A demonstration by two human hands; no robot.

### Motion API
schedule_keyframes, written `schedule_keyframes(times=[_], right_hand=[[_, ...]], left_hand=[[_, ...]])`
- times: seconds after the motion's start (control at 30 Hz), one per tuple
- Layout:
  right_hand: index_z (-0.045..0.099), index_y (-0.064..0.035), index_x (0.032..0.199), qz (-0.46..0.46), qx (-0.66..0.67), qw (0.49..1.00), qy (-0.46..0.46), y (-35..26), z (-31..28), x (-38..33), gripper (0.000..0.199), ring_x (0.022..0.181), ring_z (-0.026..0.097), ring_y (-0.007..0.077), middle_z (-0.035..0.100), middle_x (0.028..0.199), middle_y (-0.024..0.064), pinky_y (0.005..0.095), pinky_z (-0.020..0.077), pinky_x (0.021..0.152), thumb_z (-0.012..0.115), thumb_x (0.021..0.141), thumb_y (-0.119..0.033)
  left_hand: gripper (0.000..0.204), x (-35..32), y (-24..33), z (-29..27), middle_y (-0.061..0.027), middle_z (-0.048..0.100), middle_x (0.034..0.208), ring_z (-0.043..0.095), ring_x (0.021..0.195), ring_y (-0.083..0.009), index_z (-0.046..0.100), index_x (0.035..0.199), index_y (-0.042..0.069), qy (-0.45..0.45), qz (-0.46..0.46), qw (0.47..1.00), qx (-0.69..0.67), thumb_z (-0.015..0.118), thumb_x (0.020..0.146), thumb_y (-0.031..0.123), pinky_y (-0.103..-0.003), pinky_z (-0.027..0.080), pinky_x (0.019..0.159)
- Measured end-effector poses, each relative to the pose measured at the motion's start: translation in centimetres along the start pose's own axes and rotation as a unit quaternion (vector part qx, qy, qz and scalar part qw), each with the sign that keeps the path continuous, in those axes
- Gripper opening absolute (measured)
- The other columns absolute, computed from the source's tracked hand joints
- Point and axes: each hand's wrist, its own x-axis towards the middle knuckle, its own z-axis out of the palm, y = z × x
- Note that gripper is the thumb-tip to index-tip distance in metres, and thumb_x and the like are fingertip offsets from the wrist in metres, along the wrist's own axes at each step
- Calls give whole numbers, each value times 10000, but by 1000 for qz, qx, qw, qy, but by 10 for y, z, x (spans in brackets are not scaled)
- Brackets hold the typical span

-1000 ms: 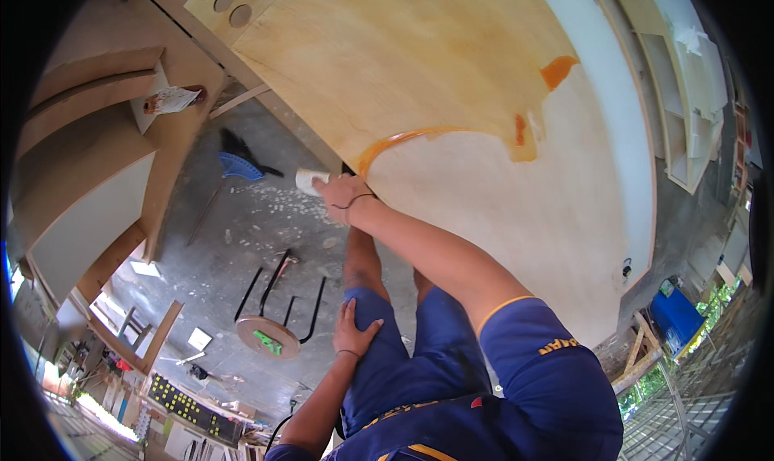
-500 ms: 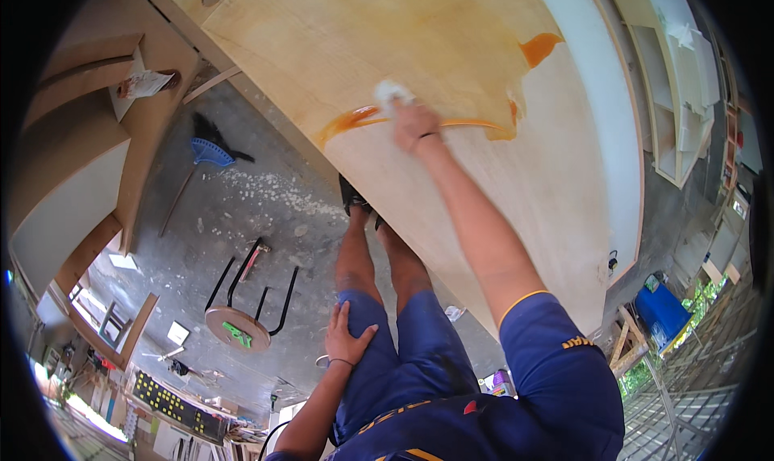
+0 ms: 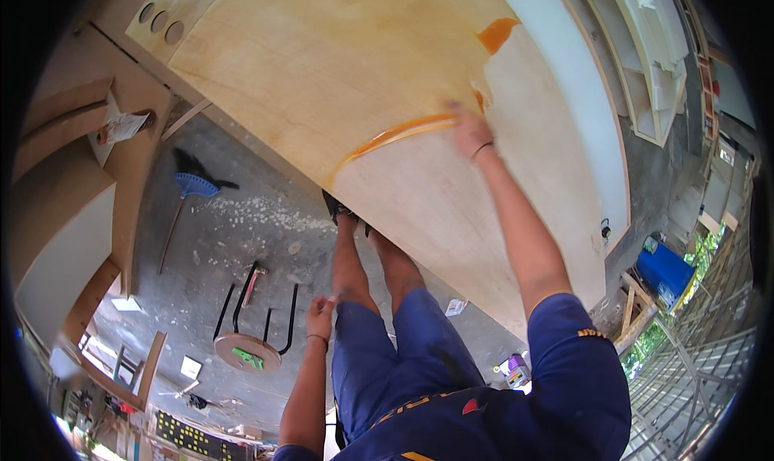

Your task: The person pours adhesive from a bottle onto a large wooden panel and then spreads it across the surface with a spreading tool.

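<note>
A wide pale wooden board [image 3: 451, 219] lies before me, its far part tinted yellowish. My right hand [image 3: 472, 132] reaches over it, closed and blurred by motion. The white wad of cloth seen in it before is now mostly hidden by the hand. A curved streak of wet amber liquid [image 3: 387, 138] runs left from the hand to the board's near edge. Beyond lies a thicker amber patch [image 3: 497, 35]. My left hand [image 3: 320, 316] hangs beside my left thigh, off the leg, its fingers curled in; nothing shows in them.
On the concrete floor at left stand a round-seated stool [image 3: 247, 353] with black legs and a blue broom [image 3: 196, 185]. Curved wooden panels [image 3: 68, 211] stand at far left. A blue drum [image 3: 663, 271] is at right, and a purple-and-white container [image 3: 514, 370] sits near my feet.
My right hand has swept to the right along the amber streak, leaving it longer and smoother. My left hand has lifted off my thigh and curled. The whole view has shifted slightly.
</note>
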Motion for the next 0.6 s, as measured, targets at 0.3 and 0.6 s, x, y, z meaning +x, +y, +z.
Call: schedule_keyframes(times=[0.3,0.6], right_hand=[[457,-184,1293,-12,-83,993,-83,-39,39,13,488,1019,564,354,552,1143,183,447,481,823,459,806,-169],[439,-155,1305,-200,-62,936,-283,-207,143,-145,479,966,584,368,557,1114,193,465,495,771,458,829,-200]], left_hand=[[456,-20,-13,-35,-109,605,1086,562,995,-168,516,1206,-4,9,-16,999,33,563,887,318,-299,429,868],[473,-26,4,-42,-22,585,1142,560,1024,-154,504,1250,107,-25,-38,999,23,517,887,410,-308,415,789]])
